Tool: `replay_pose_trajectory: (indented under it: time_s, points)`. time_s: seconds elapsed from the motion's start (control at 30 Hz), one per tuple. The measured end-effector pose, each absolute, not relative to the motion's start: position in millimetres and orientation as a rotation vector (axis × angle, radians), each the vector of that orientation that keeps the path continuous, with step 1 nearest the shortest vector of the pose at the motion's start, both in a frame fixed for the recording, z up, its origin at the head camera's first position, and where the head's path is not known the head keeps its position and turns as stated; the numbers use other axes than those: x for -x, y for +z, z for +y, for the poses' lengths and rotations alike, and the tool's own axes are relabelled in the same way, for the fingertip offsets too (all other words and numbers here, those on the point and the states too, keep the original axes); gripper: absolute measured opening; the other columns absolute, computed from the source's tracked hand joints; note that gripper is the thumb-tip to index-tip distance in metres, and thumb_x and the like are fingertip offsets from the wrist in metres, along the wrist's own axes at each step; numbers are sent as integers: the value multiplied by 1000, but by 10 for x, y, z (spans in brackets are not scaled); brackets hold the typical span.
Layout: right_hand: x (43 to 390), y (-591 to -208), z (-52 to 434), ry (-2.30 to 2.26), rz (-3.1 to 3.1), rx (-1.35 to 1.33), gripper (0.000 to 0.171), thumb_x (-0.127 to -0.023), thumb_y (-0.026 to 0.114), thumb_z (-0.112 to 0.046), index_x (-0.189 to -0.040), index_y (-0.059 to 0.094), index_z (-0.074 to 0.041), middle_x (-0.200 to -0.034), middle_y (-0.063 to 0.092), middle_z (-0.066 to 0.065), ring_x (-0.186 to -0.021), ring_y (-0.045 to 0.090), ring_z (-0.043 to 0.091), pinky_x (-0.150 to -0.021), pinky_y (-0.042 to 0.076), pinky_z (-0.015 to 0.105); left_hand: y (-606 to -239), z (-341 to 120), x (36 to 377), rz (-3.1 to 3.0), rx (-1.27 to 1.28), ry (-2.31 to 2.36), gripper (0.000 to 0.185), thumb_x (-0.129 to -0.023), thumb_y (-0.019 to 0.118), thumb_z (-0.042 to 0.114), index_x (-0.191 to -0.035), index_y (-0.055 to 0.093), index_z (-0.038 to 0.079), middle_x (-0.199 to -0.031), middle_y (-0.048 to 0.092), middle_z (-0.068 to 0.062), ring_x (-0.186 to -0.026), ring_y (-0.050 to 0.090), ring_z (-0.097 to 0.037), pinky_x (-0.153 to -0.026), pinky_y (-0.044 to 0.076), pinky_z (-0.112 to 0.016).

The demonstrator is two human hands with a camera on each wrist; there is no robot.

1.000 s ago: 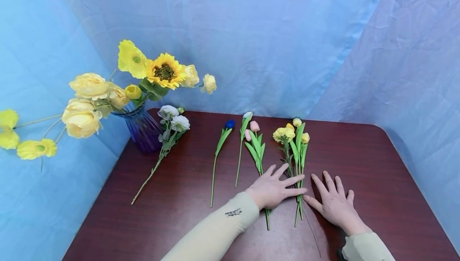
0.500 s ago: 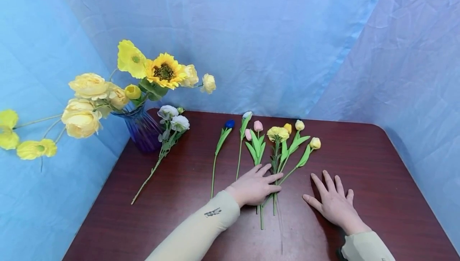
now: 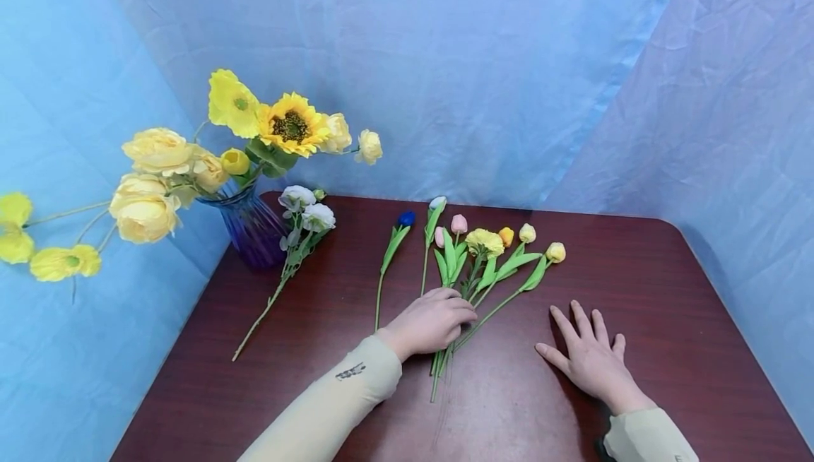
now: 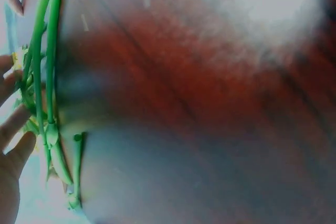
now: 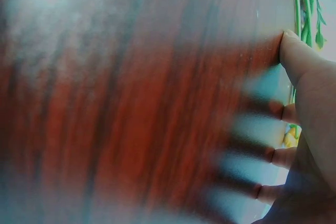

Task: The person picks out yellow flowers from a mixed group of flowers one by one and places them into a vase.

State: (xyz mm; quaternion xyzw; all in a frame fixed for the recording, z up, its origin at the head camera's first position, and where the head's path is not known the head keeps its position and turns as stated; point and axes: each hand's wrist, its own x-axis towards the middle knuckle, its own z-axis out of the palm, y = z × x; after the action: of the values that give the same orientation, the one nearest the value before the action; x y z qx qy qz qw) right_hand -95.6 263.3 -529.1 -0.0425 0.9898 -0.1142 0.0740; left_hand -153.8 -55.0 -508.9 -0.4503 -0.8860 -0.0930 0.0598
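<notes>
Stems (image 3: 453, 338) — green, fanned, yellow-headed

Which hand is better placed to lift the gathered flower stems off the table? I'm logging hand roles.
Left. The left hand lies on the bunched flower stems, fingers curled over them. The right hand lies flat on the table, apart from the stems.

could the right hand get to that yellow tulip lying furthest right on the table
Probably yes: the right hand lies flat on the table, and only bare tabletop shows between it and the yellow tulip just beyond.
</notes>
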Motion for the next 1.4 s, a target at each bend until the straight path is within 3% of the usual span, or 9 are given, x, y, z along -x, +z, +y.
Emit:
replay_pose_trajectory:
  time_s: [0.2, 0.4, 0.63, 0.8, 0.87, 0.93, 1.1, 1.2, 1.4]
  points:
    - [966, -5310, 2643, -351, 2965, 131, 89, -95, 52, -70, -159, 30, -13, -162, 17, 31, -144, 11, 63, -96, 10, 88, -5127, -532, 1519, -2803, 993, -360, 28, -97, 70, 28, -124, 66, 21, -121, 55, -1, -110, 52, -23, -92, 46, -36]
    - [968, -5304, 2633, -355, 2965, 131, 89, -95, 52, -71, -159, 31, -13, -162, 17, 31, -144, 11, 63, -97, 10, 88, -5070, -484, 1502, -2989, 718, -266, 30, -92, 74, 42, -101, 65, 15, -105, 56, -3, -96, 51, -25, -80, 43, -36]
    - [957, -5293, 2614, -359, 2966, 125, 88, -94, 54, -70, -158, 32, -13, -163, 18, 30, -145, 11, 62, -98, 10, 88, -5019, -459, 1534, -3165, 579, -405, 27, -94, 70, 34, -73, 62, 19, -94, 60, -1, -86, 55, -24, -77, 46, -36]
    - [958, -5315, 2616, -356, 2969, 129, 88, -95, 53, -70, -159, 32, -13, -162, 18, 31, -144, 11, 62, -98, 9, 87, -5016, -488, 1598, -3196, 458, -787, 45, -95, 69, 23, -57, 44, 18, -62, 37, 5, -59, 41, -16, -57, 37, -29]
    - [956, -5317, 2621, -358, 2971, 131, 88, -95, 53, -70, -159, 31, -13, -162, 17, 31, -144, 10, 63, -97, 9, 87, -4983, -502, 1619, -3190, 399, -915, 45, -96, 69, 22, -57, 46, 19, -59, 37, 7, -56, 40, -13, -55, 35, -28]
    - [954, -5313, 2627, -362, 2972, 132, 88, -95, 53, -70, -159, 30, -14, -162, 17, 31, -144, 10, 63, -97, 9, 87, -4934, -513, 1637, -3180, 367, -974, 38, -96, 68, 23, -61, 55, 20, -61, 47, 8, -58, 49, -12, -56, 41, -29]
    - [952, -5308, 2633, -371, 2966, 126, 89, -95, 52, -70, -159, 30, -13, -163, 16, 31, -144, 9, 63, -97, 8, 88, -4758, -536, 1678, -3159, 419, -988, 12, -98, 70, 26, -90, 76, 19, -80, 68, 7, -69, 62, -13, -64, 51, -31]
    - [951, -5313, 2638, -372, 2963, 123, 89, -95, 51, -71, -160, 30, -14, -163, 15, 31, -144, 9, 63, -96, 8, 88, -4643, -552, 1693, -3132, 529, -884, 12, -100, 68, 25, -96, 76, 17, -81, 69, 6, -66, 61, -11, -60, 49, -28]
    - [953, -5340, 2655, -383, 2963, 120, 90, -95, 51, -72, -160, 29, -14, -163, 14, 31, -145, 8, 63, -96, 7, 88, -4414, -638, 1659, -2920, 721, -518, 10, -100, 67, 17, -91, 69, 12, -82, 65, 0, -67, 66, -21, -53, 50, -33]
